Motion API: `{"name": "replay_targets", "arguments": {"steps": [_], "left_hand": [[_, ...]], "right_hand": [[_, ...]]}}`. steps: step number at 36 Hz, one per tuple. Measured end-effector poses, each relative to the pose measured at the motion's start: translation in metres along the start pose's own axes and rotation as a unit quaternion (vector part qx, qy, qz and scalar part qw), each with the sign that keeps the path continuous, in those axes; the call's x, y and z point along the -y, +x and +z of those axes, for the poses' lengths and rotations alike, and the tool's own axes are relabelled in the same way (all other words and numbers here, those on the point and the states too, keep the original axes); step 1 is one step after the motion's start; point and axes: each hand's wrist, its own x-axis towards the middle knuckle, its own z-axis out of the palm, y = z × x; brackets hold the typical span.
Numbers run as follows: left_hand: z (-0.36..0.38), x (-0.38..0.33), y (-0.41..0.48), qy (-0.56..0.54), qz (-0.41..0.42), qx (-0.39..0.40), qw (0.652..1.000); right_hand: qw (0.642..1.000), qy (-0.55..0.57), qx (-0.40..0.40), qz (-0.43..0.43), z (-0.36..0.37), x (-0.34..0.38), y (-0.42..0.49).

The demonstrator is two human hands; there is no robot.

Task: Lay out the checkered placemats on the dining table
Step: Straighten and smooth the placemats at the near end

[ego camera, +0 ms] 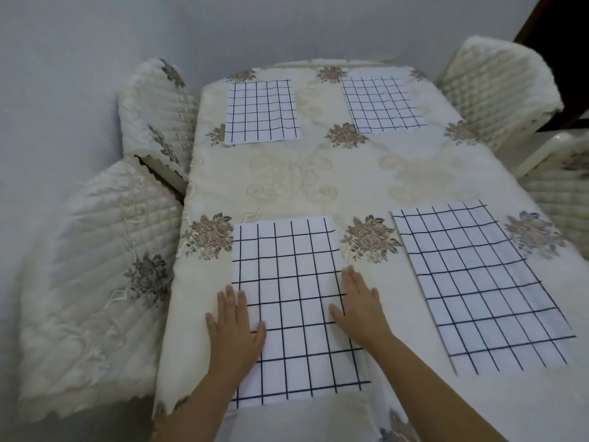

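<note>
Cream embroidered cloth (318, 173) covers the whole worktop, stitched with pale scrolls and brownish flower clusters. Four white placemats with a thin dark grid lie flat on it, all described here relative to the central scroll motif of the cloth.

The near-left placemat (293, 301) lies just toward the viewer from that motif and a little to its left, reaching almost to the near edge of the worktop. Both hands rest on it, palms down. The left hand (236, 333) lies flat on its left edge, fingers spread and straight, partly on the mat and partly on the cloth. The right hand (360, 307) lies flat on its right edge, fingers straight and close together, thumb out on the mat. Neither hand pinches or lifts anything.

The near-right placemat (481, 282) lies toward the viewer and to the right of the motif, turned slightly askew, apart from the first mat with a flower cluster between them. The far-left placemat (261, 111) lies beyond the motif and to its left. The far-right placemat (381, 103) lies beyond the motif and to its right, close to the far edge.

Quilted cream chair covers (95, 275) stand on both sides of the worktop, pressed close against the cloth's hanging edges.
</note>
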Motion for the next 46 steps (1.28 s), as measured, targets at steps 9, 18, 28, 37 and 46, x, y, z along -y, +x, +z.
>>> {"name": "replay_targets", "arguments": {"steps": [9,18,28,37,46], "left_hand": [[0.023,-0.050,-0.063,0.045,0.140,0.007,0.989],[0.018,-0.090,-0.088,0.014,0.161,0.098,0.982],[0.021,-0.134,-0.100,-0.049,0.168,0.080,0.981],[0.027,-0.198,-0.117,-0.125,0.097,0.038,0.987],[0.039,-0.251,-0.147,-0.315,-0.018,0.026,0.949]], "right_hand": [[0.998,-0.040,0.040,0.009,0.023,0.012,-0.069],[0.996,0.089,0.001,0.022,0.017,0.018,-0.087],[0.982,0.175,0.003,0.065,-0.007,-0.009,-0.100],[0.986,0.153,-0.048,0.046,-0.049,-0.077,-0.118],[0.981,0.187,-0.025,0.040,-0.067,-0.123,-0.134]]}}
